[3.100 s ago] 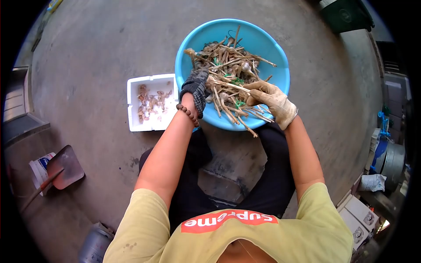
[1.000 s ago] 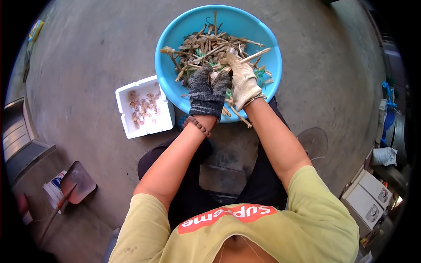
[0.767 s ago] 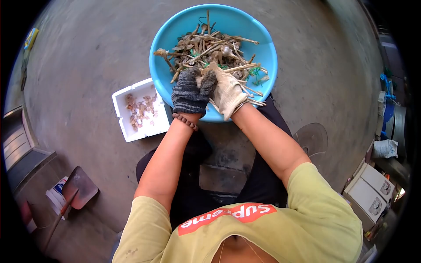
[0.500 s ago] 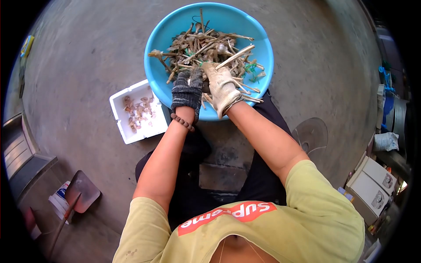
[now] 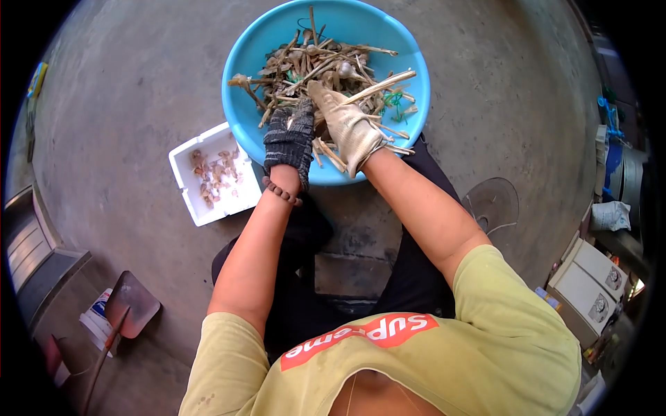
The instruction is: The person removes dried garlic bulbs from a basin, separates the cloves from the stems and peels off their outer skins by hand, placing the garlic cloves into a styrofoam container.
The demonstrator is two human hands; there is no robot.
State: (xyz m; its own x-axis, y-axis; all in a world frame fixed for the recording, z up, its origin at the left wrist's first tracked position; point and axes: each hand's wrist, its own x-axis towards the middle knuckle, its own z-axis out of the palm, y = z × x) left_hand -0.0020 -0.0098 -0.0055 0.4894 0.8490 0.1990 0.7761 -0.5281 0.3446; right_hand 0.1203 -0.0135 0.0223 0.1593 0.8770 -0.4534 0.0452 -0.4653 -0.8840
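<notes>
Left of centre, the white box (image 5: 236,200) stands beside the basin (image 5: 404,48), seemingly for easy reach. Your left hand (image 5: 288,139) and right hand (image 5: 345,123) sit close together, finger grip impossible to tell. Garlic (image 5: 305,66) fills upper centre.

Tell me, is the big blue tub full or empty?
Partly full: the blue tub holds garlic stalks and bulbs, but its blue sides show bare.

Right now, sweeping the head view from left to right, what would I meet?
Shovel blade, white foam box, gloved left hand, gloved right hand, round greyish shape on the floor, crumpled pale bag.
</notes>
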